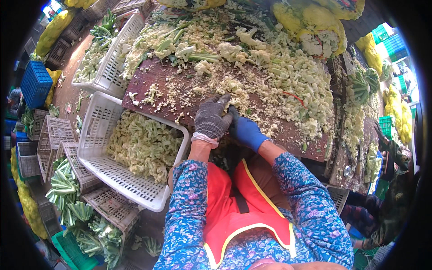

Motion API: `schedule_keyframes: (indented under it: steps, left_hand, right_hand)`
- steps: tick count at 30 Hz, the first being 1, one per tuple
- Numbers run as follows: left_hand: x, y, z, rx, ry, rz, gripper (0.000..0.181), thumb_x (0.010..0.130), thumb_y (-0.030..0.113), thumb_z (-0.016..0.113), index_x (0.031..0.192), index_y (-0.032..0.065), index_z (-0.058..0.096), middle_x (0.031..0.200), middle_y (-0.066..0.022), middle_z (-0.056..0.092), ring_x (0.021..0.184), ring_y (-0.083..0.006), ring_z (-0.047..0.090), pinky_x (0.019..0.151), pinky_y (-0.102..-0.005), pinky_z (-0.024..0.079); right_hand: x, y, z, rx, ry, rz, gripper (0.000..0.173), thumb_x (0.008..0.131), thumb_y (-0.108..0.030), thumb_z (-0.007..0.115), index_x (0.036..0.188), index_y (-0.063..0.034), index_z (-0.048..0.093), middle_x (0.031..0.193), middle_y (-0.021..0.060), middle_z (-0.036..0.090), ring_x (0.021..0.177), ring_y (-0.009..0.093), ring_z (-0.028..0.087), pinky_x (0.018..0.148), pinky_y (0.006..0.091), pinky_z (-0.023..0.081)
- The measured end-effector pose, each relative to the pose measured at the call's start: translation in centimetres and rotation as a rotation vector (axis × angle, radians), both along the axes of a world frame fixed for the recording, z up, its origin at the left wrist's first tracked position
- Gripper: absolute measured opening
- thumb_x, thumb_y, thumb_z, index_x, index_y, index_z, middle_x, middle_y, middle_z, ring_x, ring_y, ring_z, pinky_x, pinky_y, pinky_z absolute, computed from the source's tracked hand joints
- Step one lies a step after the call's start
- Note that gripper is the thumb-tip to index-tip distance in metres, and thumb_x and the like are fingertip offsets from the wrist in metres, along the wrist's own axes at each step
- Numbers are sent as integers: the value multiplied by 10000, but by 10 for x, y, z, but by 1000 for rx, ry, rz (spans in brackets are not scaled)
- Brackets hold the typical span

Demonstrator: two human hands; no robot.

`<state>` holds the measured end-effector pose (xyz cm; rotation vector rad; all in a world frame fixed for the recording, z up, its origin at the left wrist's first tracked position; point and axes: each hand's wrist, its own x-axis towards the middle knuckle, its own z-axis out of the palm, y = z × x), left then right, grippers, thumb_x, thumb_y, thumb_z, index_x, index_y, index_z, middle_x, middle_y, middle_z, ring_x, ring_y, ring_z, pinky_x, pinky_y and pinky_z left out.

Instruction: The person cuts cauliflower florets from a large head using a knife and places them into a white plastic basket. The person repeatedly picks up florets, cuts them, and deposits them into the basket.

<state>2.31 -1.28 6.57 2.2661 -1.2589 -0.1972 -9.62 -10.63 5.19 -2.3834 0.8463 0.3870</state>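
My left hand (pixel 212 116), in a grey knit glove, reaches over the near edge of a dark red board (pixel 152 76). Its fingers are bent beside a cauliflower floret (pixel 239 102); whether they grip it is unclear. Close against it on the right is my right hand (pixel 249 131), in a blue glove with dark, coated fingers. Those fingers are curled, and what they may hold is hidden. Cauliflower crumbs and small florets (pixel 303 84) cover much of the board. Larger cauliflower pieces (pixel 233 52) lie beyond my hands.
A white plastic crate (pixel 96 135) with cut florets (pixel 145 145) tilts at my left. Another white crate (pixel 113 64) stands behind it. Yellow net sacks of cauliflower (pixel 308 25) rest at the far side. Leaves (pixel 64 185) fill crates lower left. Another person (pixel 393 202) is at right.
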Motion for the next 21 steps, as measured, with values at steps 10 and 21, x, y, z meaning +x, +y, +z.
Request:
schedule_keyframes:
  steps: [10, 21]
  left_hand:
    - [27, -1, -30, -117, 408, 200, 218, 864, 169, 622, 1059, 122, 706, 978, -124, 697, 872, -262, 669, 785, -370, 520]
    - [69, 80, 61, -273, -414, 704, 326, 710, 135, 691, 1010, 6, 692, 1023, -271, 642, 996, -408, 601, 897, -477, 458]
  right_hand:
    - [-46, -35, 15, -205, -276, 115, 395, 907, -305, 548, 1294, -233, 513, 767, 181, 665, 722, 385, 661, 702, 468, 539]
    - [17, -46, -13, -134, -380, -164, 255, 889, -350, 590, 1099, -221, 655, 884, 120, 710, 827, 329, 687, 762, 439, 537]
